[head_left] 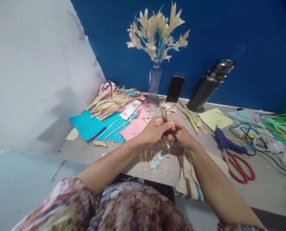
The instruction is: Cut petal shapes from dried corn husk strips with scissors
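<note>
Small dark scissors (165, 116) stand between my two hands over the table, blades pointing up and away, with a handle loop below my fingers. My left hand (156, 128) is closed, its thumb lying across the scissors near their pivot. My right hand (183, 136) meets it from the other side, fingers curled at the handles. Whether a thin piece is also pinched between the fingers is hidden. Below the hands lie pale dried-husk scraps (149, 158) with a light blue bit among them. A striped cloth (188, 179) hangs at the table edge beneath my right forearm.
A clear vase (154, 81) holds husk flowers (158, 30). Behind stand a phone (176, 89) and a leaning flask (209, 85). Husk strips (116, 101) and blue paper (86, 125) lie left. On the right are a glue gun (228, 141), red-handled scissors (241, 168) and tangled cables (247, 136).
</note>
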`<move>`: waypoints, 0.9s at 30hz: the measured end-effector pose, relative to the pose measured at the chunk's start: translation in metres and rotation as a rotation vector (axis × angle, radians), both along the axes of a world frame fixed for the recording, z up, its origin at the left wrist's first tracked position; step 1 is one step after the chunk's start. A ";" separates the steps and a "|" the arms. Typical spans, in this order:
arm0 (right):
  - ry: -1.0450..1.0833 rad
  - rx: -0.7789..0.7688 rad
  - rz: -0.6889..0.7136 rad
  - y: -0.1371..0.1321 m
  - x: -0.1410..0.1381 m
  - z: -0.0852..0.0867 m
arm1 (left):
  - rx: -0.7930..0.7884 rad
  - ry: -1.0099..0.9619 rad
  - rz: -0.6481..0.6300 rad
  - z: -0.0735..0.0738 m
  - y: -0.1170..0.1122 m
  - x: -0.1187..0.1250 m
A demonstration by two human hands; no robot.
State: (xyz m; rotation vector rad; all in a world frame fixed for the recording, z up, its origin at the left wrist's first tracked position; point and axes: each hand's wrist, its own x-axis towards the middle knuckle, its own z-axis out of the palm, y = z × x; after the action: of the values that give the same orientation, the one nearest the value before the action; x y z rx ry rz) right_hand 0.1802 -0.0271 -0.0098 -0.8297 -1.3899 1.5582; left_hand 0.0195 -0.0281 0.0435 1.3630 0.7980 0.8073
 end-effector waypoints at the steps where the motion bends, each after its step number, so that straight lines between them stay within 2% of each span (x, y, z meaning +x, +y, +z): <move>1: 0.019 0.011 -0.007 0.000 0.003 0.001 | 0.053 0.043 -0.023 0.003 0.000 0.002; 5: 0.040 0.086 0.036 0.001 0.013 0.002 | 0.158 0.106 -0.127 0.011 0.001 0.009; 7: -0.016 0.131 -0.043 0.003 0.015 0.001 | 0.174 0.089 -0.098 0.013 0.005 0.010; 9: -0.134 0.216 -0.251 0.007 0.016 0.000 | 0.206 0.057 -0.006 0.012 0.011 0.003; 11: -0.287 0.330 -0.473 0.010 0.018 0.000 | 0.240 0.055 0.116 0.008 0.014 -0.015; 14: -0.539 0.466 -0.638 0.013 0.024 0.002 | 0.204 0.225 0.345 -0.008 0.003 -0.058; 15: -0.639 0.489 -0.645 0.013 0.027 0.003 | 0.175 0.342 0.388 -0.015 -0.004 -0.073; 17: -0.851 0.493 -0.593 0.014 0.031 0.005 | 0.168 0.547 0.356 -0.028 -0.023 -0.100; 18: -0.957 0.472 -0.555 0.014 0.033 0.005 | 0.171 0.604 0.307 -0.033 -0.031 -0.110; 21: -1.186 0.360 -0.457 0.019 0.037 0.000 | 0.238 0.677 0.302 -0.040 -0.044 -0.126; 24: -1.257 0.288 -0.387 0.024 0.038 -0.010 | 0.379 0.715 0.315 -0.037 -0.029 -0.121; 27: -1.269 0.291 -0.360 0.027 0.035 -0.016 | 0.627 0.785 0.298 -0.039 0.004 -0.102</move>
State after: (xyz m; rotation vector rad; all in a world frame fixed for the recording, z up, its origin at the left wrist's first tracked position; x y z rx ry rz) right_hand 0.2154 -0.0004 -0.0256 -1.8917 -2.0531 0.4153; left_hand -0.0825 -0.0240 0.0047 2.2161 1.4571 0.7782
